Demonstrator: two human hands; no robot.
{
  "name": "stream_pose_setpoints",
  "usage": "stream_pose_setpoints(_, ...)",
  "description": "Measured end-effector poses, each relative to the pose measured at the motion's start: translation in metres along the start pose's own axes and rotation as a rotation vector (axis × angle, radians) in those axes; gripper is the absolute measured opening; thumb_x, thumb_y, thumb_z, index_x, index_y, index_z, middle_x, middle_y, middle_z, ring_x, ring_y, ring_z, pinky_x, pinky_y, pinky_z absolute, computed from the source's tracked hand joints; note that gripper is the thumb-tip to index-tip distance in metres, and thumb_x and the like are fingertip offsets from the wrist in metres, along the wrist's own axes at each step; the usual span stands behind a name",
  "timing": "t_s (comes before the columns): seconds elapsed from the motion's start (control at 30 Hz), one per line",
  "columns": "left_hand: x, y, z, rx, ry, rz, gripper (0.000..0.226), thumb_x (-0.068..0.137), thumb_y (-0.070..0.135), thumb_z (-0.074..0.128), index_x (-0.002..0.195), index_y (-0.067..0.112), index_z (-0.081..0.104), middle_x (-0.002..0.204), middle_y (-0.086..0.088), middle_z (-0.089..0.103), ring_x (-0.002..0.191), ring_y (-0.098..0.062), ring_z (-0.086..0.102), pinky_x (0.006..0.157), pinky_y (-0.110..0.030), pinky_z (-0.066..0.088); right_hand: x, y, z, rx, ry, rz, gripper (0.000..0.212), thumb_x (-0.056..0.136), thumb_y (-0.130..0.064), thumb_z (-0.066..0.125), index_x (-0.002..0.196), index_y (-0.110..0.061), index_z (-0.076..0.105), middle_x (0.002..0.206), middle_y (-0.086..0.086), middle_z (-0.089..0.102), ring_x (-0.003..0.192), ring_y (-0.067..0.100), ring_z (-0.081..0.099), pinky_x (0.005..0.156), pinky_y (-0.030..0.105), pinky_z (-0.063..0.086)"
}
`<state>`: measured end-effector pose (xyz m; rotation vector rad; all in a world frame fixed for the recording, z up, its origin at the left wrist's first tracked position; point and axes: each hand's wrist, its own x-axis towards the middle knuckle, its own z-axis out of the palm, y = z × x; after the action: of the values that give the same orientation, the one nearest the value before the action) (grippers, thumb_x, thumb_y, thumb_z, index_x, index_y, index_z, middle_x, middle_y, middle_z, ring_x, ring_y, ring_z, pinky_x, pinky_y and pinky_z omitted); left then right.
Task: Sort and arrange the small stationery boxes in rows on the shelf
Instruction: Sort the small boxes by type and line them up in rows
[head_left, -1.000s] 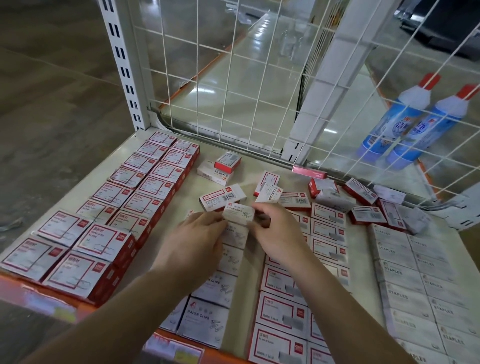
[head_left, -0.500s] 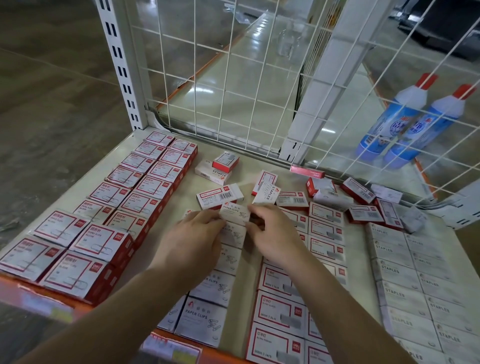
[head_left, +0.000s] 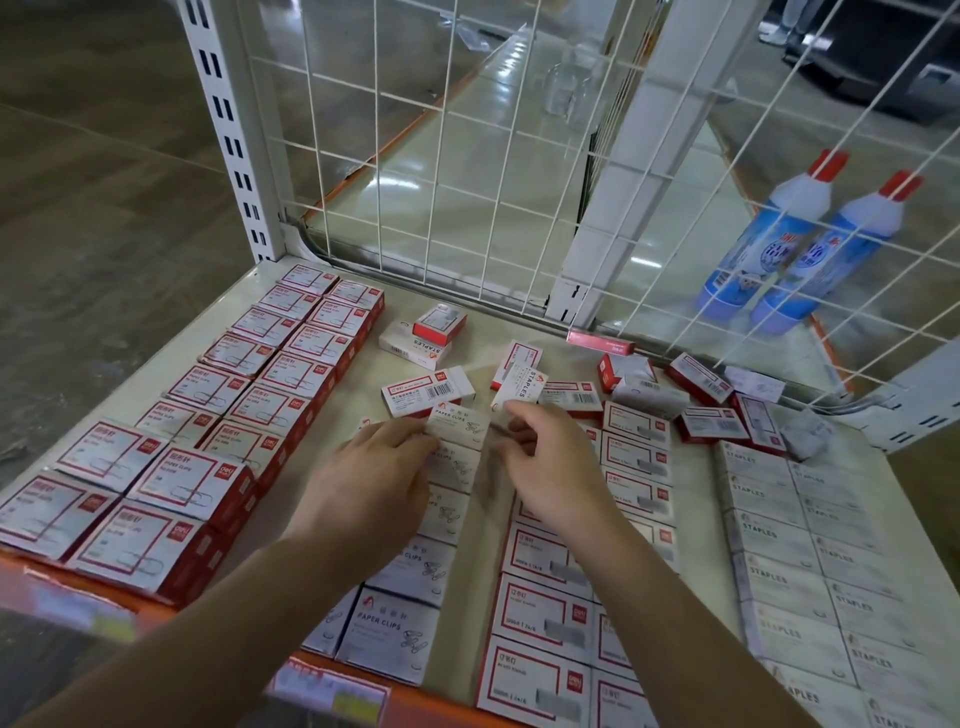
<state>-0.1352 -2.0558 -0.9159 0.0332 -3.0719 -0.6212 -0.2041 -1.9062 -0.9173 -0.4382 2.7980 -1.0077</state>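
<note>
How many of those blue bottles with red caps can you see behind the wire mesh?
2. Both lie side by side beyond the mesh at upper right: the left bottle and the right bottle. More could be hidden outside the view.

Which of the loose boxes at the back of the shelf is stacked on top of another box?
The small red-sided box near the wire mesh: it rests on a white staples box, while the other loose boxes lie directly on the shelf.
</note>
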Motion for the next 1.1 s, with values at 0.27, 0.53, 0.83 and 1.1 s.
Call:
stream_pose_setpoints(0.27, 0.003, 0.029, 0.005, -0.041, 0.025, 0.051, 0.039, 0.098, 0.027, 0.036, 0.136, 0.028, 0.042, 0.141, 0.011, 0.039, 0.128, -0.007, 0.034, 0.102, -0.022, 0.031, -0.014, 0.023, -0.031, 0.020, 0.074, 0.087, 0.039, 0.091, -0.008, 0.052, 0.127, -0.022, 0.054, 0.116, -0.005, 0.056, 0.105, 0.008, 0.053, 0.093, 0.025, 0.045)
stream_pose_setpoints(0.53, 0.011, 0.072, 0.023, -0.074, -0.025, 0.109, 0.037, 0.097, 0.027, 0.037, 0.133, 0.030, 0.044, 0.134, 0.014, 0.045, 0.117, -0.005, 0.043, 0.090, -0.018, 0.036, -0.036, 0.054, -0.055, 0.022, 0.126, 0.142, 0.035, 0.090, -0.010, 0.052, 0.123, -0.021, 0.057, 0.113, -0.004, 0.058, 0.098, 0.007, 0.055, 0.090, 0.025, 0.048)
stream_pose_setpoints(0.83, 0.015, 0.118, 0.042, -0.054, -0.156, 0.207, 0.035, 0.098, 0.027, 0.037, 0.132, 0.029, 0.043, 0.136, 0.012, 0.042, 0.124, -0.005, 0.038, 0.101, -0.021, 0.032, -0.058, 0.100, -0.086, -0.023, 0.162, 0.286, 0.026, 0.093, -0.015, 0.048, 0.115, -0.020, 0.060, 0.105, -0.008, 0.058, 0.084, 0.000, 0.048, 0.063, 0.006, 0.033)
stream_pose_setpoints(1.1, 0.040, 0.156, 0.054, -0.008, -0.228, 0.220, 0.047, 0.097, 0.023, 0.041, 0.143, 0.024, 0.030, 0.149, 0.008, 0.030, 0.135, -0.010, 0.029, 0.110, -0.029, 0.026, -0.055, 0.138, -0.103, -0.069, 0.246, 0.350, 0.018, 0.091, -0.022, 0.051, 0.101, -0.020, 0.066, 0.096, -0.006, 0.063, 0.080, 0.006, 0.053, 0.067, 0.014, 0.036)
